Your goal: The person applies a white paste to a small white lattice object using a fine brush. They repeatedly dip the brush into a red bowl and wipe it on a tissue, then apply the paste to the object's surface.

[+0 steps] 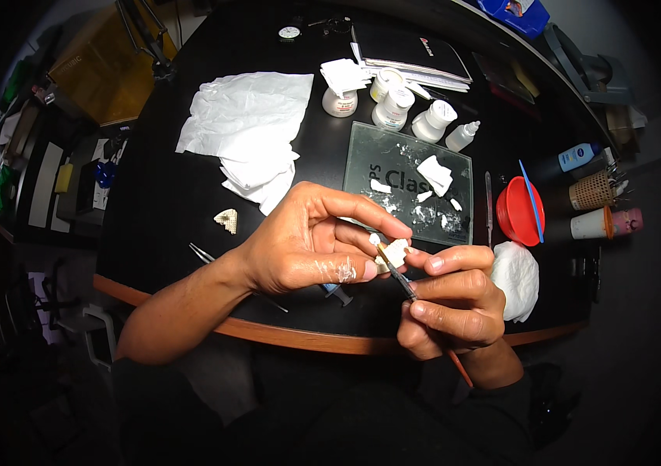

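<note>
My left hand (295, 252) pinches a small cream-white plaster-like piece (396, 252) between thumb and fingers, over the table's near edge. White smears mark the base of that thumb. In my right hand (459, 299) is a slim brush (400, 279) with a metal neck and reddish handle, its tip against the piece beside a small white blob. Some right fingertips also touch the piece's right side. Left of my left wrist lies another cream piece (226, 220) with a ridged surface. Beneath my hands, a blue-and-grey syringe-like item (337, 293) is partly hidden.
A glass slab (358, 155) bears white scraps and powder. Behind it stand several white bottles (393, 109). White paper sheets (249, 109) lie at left. At right are a red bowl (511, 217), a blue stick (532, 202) and a crumpled white cloth (515, 279). Pointed metal tool (202, 253) nearby.
</note>
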Action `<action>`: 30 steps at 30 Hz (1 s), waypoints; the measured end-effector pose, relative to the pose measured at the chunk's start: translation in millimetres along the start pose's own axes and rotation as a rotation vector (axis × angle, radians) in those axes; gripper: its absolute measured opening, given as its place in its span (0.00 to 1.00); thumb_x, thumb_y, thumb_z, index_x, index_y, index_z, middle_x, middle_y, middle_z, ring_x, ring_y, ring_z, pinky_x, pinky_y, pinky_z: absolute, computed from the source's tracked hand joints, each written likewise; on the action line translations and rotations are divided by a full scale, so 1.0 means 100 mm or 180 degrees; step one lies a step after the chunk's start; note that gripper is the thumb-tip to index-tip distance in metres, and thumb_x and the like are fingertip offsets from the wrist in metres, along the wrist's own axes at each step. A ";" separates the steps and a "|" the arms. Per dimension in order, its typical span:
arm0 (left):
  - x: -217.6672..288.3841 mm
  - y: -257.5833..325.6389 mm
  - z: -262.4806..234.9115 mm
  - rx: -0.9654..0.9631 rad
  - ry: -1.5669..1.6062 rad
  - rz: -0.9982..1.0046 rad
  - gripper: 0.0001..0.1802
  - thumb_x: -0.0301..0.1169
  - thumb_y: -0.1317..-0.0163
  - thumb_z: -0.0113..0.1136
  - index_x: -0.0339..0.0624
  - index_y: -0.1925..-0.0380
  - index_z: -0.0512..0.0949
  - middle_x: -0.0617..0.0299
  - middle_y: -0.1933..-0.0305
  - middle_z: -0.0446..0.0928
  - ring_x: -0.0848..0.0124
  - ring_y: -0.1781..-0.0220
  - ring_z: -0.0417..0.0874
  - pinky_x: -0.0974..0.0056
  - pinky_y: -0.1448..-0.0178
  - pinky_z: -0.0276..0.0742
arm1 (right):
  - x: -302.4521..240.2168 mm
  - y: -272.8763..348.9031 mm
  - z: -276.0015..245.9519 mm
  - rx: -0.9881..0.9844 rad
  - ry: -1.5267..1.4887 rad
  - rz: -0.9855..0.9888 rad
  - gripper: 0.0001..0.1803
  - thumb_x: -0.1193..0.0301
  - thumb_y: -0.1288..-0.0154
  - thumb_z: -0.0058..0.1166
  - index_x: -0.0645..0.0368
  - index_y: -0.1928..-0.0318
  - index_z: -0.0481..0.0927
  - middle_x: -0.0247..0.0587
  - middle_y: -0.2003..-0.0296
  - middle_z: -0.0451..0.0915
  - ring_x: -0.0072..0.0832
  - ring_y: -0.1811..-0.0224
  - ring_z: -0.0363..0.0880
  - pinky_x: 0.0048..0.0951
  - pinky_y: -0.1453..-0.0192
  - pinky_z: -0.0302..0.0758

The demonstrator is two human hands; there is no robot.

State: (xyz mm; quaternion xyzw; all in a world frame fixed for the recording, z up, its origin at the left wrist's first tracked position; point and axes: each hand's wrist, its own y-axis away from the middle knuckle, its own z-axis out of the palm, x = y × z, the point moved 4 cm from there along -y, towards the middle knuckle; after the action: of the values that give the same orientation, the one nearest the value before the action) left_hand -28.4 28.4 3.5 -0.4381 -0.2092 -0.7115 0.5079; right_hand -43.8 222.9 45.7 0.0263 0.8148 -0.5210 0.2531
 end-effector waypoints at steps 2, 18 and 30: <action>-0.01 -0.01 0.00 -0.0013 0.0044 -0.0014 0.24 0.17 0.39 0.66 0.18 0.43 0.76 0.39 0.43 0.78 0.52 0.40 0.86 0.51 0.32 0.83 | 0.01 0.02 -0.01 0.0005 0.0011 0.0007 0.13 0.82 0.51 0.70 0.60 0.63 0.87 0.41 0.65 0.83 0.40 0.51 0.81 0.39 0.50 0.93; 0.03 -0.01 0.02 -0.0103 -0.0048 0.0145 0.22 0.14 0.39 0.65 0.18 0.44 0.77 0.37 0.41 0.77 0.51 0.39 0.85 0.55 0.32 0.84 | -0.01 0.00 -0.02 0.0012 -0.0106 0.0154 0.14 0.85 0.53 0.67 0.60 0.63 0.86 0.41 0.65 0.83 0.40 0.50 0.81 0.37 0.50 0.92; 0.02 0.00 0.00 -0.0056 -0.0024 0.0050 0.24 0.15 0.40 0.66 0.17 0.43 0.76 0.38 0.41 0.77 0.52 0.38 0.84 0.55 0.32 0.83 | -0.01 -0.01 -0.03 0.0104 -0.0138 0.0216 0.12 0.83 0.48 0.70 0.60 0.62 0.85 0.41 0.66 0.83 0.40 0.50 0.81 0.38 0.50 0.92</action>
State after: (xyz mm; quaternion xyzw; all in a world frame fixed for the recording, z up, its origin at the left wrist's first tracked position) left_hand -28.7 28.0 5.1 -0.4469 -0.2014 -0.7076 0.5089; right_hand -44.7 225.6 47.9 0.0467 0.7991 -0.5258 0.2878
